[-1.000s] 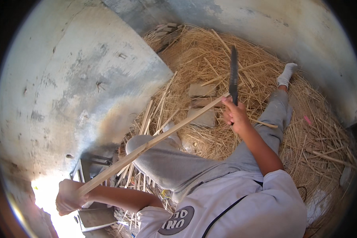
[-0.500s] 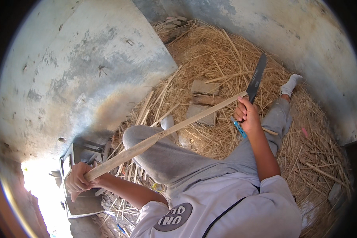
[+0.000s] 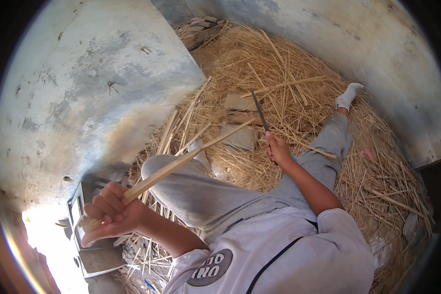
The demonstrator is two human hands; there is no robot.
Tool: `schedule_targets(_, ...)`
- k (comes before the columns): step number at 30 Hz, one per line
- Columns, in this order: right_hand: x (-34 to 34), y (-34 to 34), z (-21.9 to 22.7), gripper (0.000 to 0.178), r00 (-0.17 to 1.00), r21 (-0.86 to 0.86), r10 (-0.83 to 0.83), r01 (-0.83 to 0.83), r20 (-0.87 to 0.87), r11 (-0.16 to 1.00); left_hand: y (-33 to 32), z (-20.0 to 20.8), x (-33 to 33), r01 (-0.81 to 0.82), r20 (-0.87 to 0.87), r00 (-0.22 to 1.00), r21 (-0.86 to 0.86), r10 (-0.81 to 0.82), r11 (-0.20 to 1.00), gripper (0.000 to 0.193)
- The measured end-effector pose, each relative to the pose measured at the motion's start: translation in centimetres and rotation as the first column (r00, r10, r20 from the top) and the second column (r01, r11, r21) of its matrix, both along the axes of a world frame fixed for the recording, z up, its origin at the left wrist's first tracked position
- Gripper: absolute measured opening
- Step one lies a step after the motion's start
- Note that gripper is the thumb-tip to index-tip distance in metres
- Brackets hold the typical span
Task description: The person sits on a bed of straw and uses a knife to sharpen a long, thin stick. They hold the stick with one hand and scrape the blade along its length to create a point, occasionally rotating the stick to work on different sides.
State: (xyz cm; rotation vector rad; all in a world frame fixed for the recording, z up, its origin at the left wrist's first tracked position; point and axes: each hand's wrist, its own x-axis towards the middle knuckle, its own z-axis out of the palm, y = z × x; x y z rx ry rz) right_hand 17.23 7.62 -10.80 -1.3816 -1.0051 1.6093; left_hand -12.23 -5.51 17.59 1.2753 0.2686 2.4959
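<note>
My left hand (image 3: 113, 211) is closed round the near end of a long pale bamboo strip (image 3: 183, 160). The strip slants up to the right, over my bent knee, and its far end stops just left of the knife. My right hand (image 3: 278, 149) grips the handle of a dark-bladed knife (image 3: 259, 111). Its blade points up and slightly left, seen nearly edge-on. Between blade and strip a small gap appears.
Straw-like shavings and thin strips (image 3: 279, 63) cover the floor. Flat blocks (image 3: 239, 137) lie amid them, beyond my bent leg. A stained wall panel (image 3: 108, 98) rises at the left, and a dark box-like frame (image 3: 100, 257) stands beside my left hand.
My right hand has moved left and nearer, and the knife has turned from broadside to edge-on. The strip's far end has swung left, away from the right hand. My left hand has lifted and turned.
</note>
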Motion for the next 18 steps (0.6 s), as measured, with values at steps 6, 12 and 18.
schedule_targets(6, 0.2, 0.1, -1.9, 0.051, 0.941, 0.203, 0.068, -0.141, 0.330, 0.969, 3.1, -2.1, 3.9, 0.040, -0.150, 0.988, -0.039, -0.045, 0.998, 0.074)
schedule_targets(12, -2.2, -3.6, 3.5, 0.053, 0.885, 0.378, 0.199, -0.371, 0.421, 0.848, 4.6, -2.9, 7.1, 0.186, -0.324, 0.923, -0.091, -0.206, 0.978, 0.076)
schedule_targets(18, -2.1, -2.4, 1.5, 0.049, 0.934, 0.484, 0.180, -0.318, 0.309, 0.815, 5.6, -3.2, 8.2, 0.161, -0.250, 0.944, -0.216, -0.214, 0.963, 0.073)
